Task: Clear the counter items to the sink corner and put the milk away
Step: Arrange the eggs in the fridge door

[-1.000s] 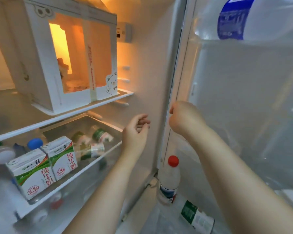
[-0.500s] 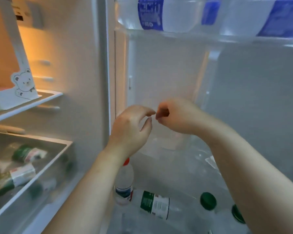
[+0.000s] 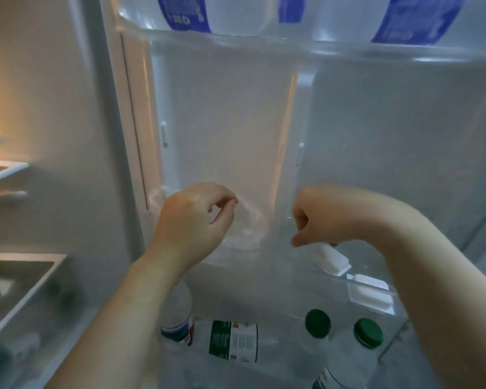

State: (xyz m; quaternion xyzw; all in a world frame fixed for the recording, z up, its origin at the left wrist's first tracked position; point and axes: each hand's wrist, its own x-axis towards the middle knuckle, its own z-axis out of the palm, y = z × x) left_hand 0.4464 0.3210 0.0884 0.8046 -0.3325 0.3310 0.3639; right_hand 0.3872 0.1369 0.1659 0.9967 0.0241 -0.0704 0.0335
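With your left hand (image 3: 191,220) and right hand (image 3: 317,217) both curled on nothing visible at the fridge door (image 3: 376,153), the milk step seems finished; shut it next.

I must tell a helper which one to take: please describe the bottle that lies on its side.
Look at the lowest bin of the open fridge door. The clear plastic bottle with the dark green and white label lies flat there, below the left hand. Its neighbours, two green-capped bottles, stand upright.

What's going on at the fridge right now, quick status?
Left hand pinched on a clear plastic bag, right hand curled, grip unclear. No milk in view. Green-capped bottles fill the door shelf below.
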